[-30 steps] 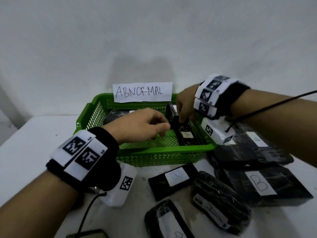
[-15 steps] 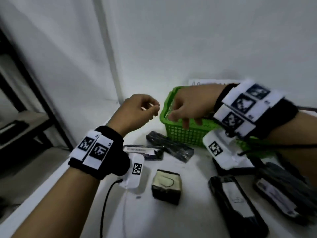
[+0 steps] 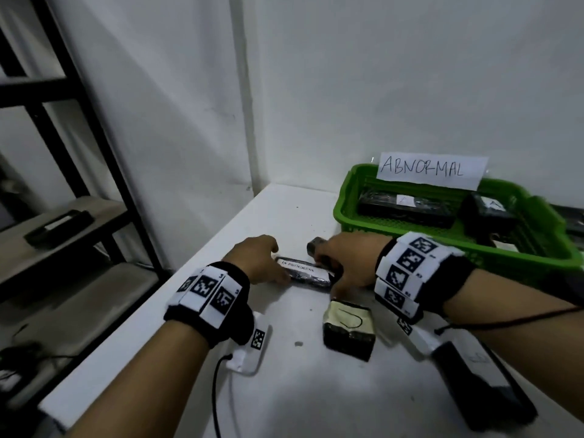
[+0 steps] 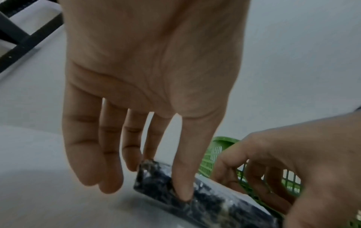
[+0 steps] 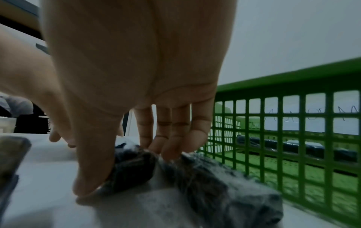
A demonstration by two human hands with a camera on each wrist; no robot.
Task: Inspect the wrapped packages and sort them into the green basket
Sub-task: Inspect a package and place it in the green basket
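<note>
A black wrapped package (image 3: 303,273) with a white "IN PROGRESS" label lies on the white table, left of the green basket (image 3: 344,197). My left hand (image 3: 271,267) pinches its left end, thumb (image 4: 183,185) on the near side and fingers behind the package (image 4: 205,199). At the right end of the package (image 5: 134,166), my right hand (image 3: 335,273) grips it between thumb and fingertips (image 5: 168,148). A second dark package (image 3: 316,245) lies just behind, partly under the right hand. Two wrapped packages (image 3: 404,210) (image 3: 486,213) lie in the basket, which carries an "ABNORMAL" sign (image 3: 429,170).
A small package with a yellowish label (image 3: 347,330) sits just in front of my right hand. A long black package (image 3: 480,380) lies at the lower right. The table's left edge (image 3: 177,295) drops beside a black shelf rack (image 3: 63,241). The wall stands close behind.
Both hands have come away from the basket and down to the table on its left. They now hold the labelled package. My head has turned left.
</note>
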